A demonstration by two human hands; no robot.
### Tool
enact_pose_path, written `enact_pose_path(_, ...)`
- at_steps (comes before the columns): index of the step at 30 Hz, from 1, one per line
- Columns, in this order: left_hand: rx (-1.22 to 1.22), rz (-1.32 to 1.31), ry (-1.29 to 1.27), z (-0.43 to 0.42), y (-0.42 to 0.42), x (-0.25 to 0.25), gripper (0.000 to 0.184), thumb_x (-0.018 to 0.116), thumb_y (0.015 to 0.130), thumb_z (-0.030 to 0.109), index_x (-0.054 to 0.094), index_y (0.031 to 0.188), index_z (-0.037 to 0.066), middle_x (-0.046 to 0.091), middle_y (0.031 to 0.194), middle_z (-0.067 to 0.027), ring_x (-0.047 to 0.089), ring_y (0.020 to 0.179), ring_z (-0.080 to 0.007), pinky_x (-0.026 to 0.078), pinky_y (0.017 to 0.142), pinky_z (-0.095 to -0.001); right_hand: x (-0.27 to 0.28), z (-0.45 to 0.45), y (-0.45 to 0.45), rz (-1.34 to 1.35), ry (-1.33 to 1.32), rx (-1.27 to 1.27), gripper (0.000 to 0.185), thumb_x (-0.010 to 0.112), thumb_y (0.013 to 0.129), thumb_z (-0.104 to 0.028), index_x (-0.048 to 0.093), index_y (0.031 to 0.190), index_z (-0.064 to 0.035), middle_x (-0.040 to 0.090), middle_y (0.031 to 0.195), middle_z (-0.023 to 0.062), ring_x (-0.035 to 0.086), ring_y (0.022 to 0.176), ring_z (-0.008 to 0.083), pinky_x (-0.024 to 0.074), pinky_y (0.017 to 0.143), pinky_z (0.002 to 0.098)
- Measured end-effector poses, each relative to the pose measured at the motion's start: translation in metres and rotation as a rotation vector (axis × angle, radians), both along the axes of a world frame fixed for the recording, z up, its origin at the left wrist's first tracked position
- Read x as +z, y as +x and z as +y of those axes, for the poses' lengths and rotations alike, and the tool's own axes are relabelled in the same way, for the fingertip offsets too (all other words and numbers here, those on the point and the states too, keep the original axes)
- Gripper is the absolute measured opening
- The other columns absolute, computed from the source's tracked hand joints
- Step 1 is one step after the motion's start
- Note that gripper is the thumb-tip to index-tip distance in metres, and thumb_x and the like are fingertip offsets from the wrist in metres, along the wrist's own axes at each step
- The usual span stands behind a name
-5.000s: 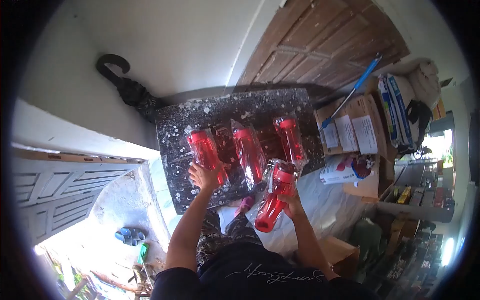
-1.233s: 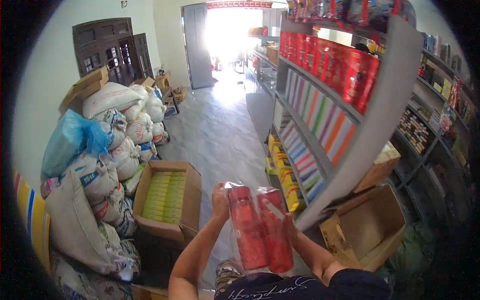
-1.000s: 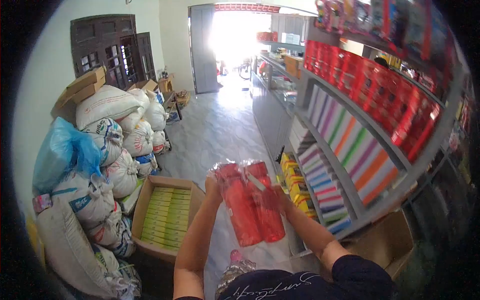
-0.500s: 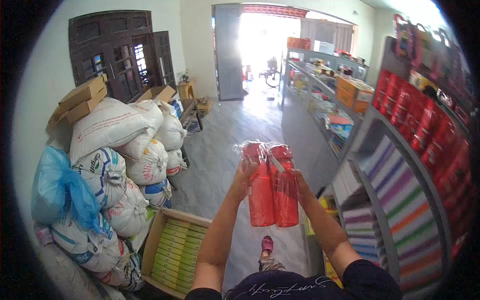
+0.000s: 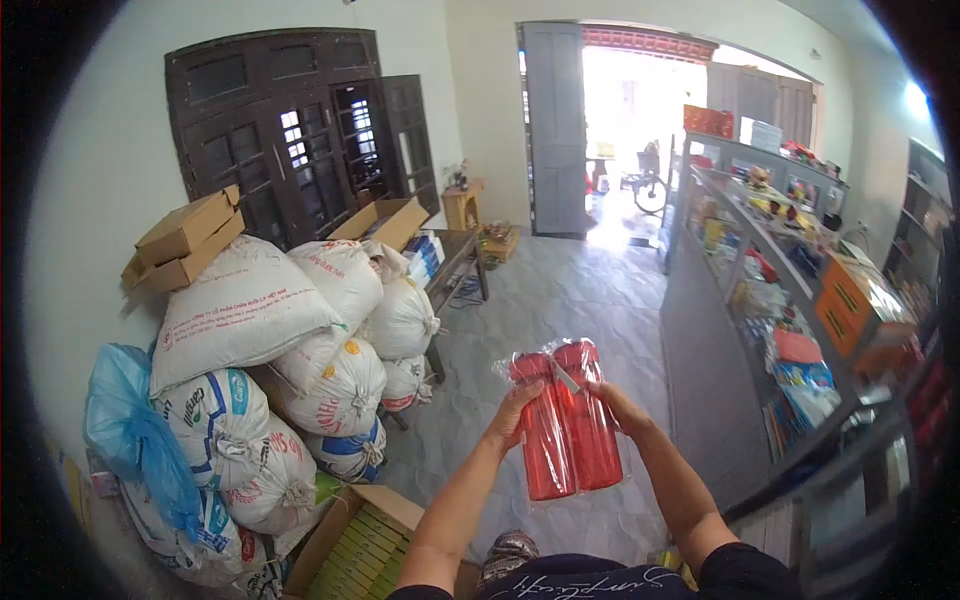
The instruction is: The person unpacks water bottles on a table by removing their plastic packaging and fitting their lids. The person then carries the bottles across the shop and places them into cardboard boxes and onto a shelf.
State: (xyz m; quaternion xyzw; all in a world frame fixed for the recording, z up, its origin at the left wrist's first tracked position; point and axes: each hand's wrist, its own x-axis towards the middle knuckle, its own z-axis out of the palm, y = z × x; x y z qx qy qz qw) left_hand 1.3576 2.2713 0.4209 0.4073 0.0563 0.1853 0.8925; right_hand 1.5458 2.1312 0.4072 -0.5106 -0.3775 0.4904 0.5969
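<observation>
Two red water bottles in clear plastic wrap are held side by side in front of me. My left hand (image 5: 516,411) grips the left red bottle (image 5: 550,450) by its upper side. Around the upper side of the right red bottle (image 5: 598,455) my right hand (image 5: 620,408) is closed. The bottles touch each other and lean slightly, caps away from me. A pale strip (image 5: 568,380) lies across them near the caps. My fingers behind the bottles are hidden.
On the left, stuffed white sacks (image 5: 240,315) are piled beside a blue plastic bag (image 5: 150,430). An open carton (image 5: 390,505) of green boxes stands low at left. A glass display counter (image 5: 720,370) lines the right side. Grey floor (image 5: 480,350) leads toward a bright doorway (image 5: 620,130).
My view has turned left, so the shelf of red bottles at right has mostly left the frame. Both hands still hold the two bottles, now lower and slightly further right in view.
</observation>
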Motion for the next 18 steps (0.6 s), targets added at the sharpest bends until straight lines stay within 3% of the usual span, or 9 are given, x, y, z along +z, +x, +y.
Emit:
enact_pose_path(2,0.049,0.080,0.039,0.039,0.018,-0.017,0.042,0.069,0.085,0.033,0.058,0.116,0.007,0.066,0.104,-0.0040,0.066,0.091,-0.0150,0.054,0.083,-0.0322,-0.017,0.043,0.022,-0.068,0.044,-0.041,0.046,0.055,0.089,-0.045,0.061,0.111,-0.0050,0.067,0.089,0.0056,0.065,0.074,0.0141,0.0545,0.068,0.0314)
enact_pose_path(4,0.087,0.016,0.039,0.075,0.044,-0.037,0.043,0.068,0.086,0.034,0.057,0.118,0.007,0.066,0.107,-0.0048,0.066,0.093,-0.0158,0.054,0.085,-0.0328,-0.029,0.080,0.051,0.120,0.003,-0.002,0.054,0.064,0.085,-0.036,0.051,0.124,-0.0018,0.061,0.103,0.0068,0.062,0.087,0.0165,0.0527,0.075,0.0336)
enact_pose_path(7,0.083,0.008,-0.072,0.141,0.097,-0.080,0.043,0.067,0.087,0.033,0.056,0.120,0.008,0.065,0.109,-0.0056,0.065,0.096,-0.0163,0.054,0.086,-0.0334,-0.048,0.154,0.097,0.175,0.032,0.084,0.067,0.074,0.078,-0.034,0.045,0.130,-0.0017,0.061,0.108,0.0087,0.062,0.092,0.0178,0.0527,0.081,0.0350)
enact_pose_path(11,0.127,0.019,-0.171,0.212,0.152,-0.071,0.042,0.066,0.087,0.032,0.056,0.120,0.008,0.066,0.109,-0.0060,0.066,0.096,-0.0179,0.054,0.086,-0.0346,-0.062,0.242,0.161,0.279,-0.046,0.144,0.075,0.078,0.077,-0.032,0.041,0.134,-0.0009,0.058,0.117,0.0089,0.059,0.104,0.0186,0.0488,0.091,0.0365)
enact_pose_path(16,0.091,0.073,-0.176,0.313,0.216,-0.071,0.042,0.066,0.087,0.034,0.058,0.118,0.007,0.067,0.107,-0.0068,0.066,0.094,-0.0183,0.054,0.084,-0.0355,-0.069,0.339,0.233,0.306,-0.035,0.185,0.079,0.078,0.077,-0.030,0.035,0.137,-0.0021,0.056,0.118,0.0116,0.058,0.106,0.0216,0.0498,0.091,0.0385)
enact_pose_path(18,0.069,0.057,-0.157,0.344,0.239,-0.074,0.043,0.067,0.086,0.035,0.058,0.118,0.006,0.067,0.107,-0.0074,0.066,0.093,-0.0180,0.054,0.083,-0.0351,-0.065,0.363,0.247,0.334,-0.063,-0.118,0.086,0.080,0.076,-0.028,0.028,0.139,-0.0041,0.052,0.123,0.0140,0.057,0.107,0.0238,0.0510,0.089,0.0428)
